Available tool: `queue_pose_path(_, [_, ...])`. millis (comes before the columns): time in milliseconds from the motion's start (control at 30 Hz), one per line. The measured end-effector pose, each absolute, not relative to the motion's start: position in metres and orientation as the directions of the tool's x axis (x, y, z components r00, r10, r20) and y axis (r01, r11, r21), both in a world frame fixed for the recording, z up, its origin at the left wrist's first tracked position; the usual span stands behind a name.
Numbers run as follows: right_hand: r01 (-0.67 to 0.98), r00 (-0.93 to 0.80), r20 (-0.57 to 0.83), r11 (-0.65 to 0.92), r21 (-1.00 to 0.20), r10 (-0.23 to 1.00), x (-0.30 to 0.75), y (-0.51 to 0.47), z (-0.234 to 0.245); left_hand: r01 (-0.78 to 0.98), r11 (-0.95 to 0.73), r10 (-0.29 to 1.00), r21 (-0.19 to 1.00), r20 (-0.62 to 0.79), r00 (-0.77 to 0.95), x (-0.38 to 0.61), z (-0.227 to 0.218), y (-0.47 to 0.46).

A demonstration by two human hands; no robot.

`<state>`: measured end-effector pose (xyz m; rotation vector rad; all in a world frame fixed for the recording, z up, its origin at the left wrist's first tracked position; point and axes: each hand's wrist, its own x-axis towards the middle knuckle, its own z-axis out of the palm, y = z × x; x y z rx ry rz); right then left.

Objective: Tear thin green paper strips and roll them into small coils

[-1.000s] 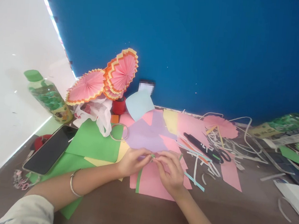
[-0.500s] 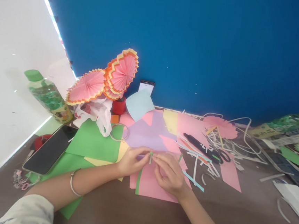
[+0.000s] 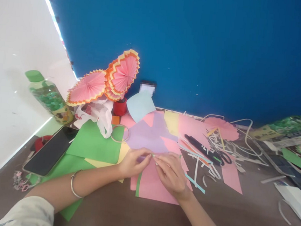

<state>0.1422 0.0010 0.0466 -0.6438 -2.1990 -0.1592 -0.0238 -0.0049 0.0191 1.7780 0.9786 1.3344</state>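
Note:
My left hand [image 3: 134, 163] and my right hand [image 3: 171, 173] meet fingertip to fingertip over the middle of the desk. Both are closed in a pinch on a tiny green paper strip [image 3: 152, 155], of which just a speck shows between the fingers. Below them lies pink paper [image 3: 157, 189] with a narrow green edge on its left side. Purple paper [image 3: 143, 135] spreads out just beyond my fingers. A green sheet [image 3: 95, 143] lies to the left, with a round bangle [image 3: 112, 135] across its far right corner.
Black scissors [image 3: 222, 158] and a black pen-like tool [image 3: 197, 143] lie among scattered paper strips [image 3: 195, 166] on the right. Far left are a phone [image 3: 51, 150] and a bottle [image 3: 49, 97]. Folded paper fans [image 3: 122, 73] stand near the blue wall [image 3: 197, 54].
The green strip's rolled end and hanging tail showed between my fingertips before; now fingers cover nearly all of it. My hands have barely shifted.

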Motion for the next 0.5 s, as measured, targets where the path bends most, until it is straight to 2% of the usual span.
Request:
queue_pose_path(367, [0.504,-0.423,0.775,0.833,-0.231,0.470,0.135,0.004,0.050,0.202,-0.506,0.860,0.839,0.470,0.199,-0.024,0.020,-0.004])
queue_pose_path(500, [0.503,-0.436,0.654,0.770,-0.393,0.618,0.135,0.003,0.061,0.223,-0.508,0.859,0.832,0.467,0.211,-0.024,0.018,-0.004])
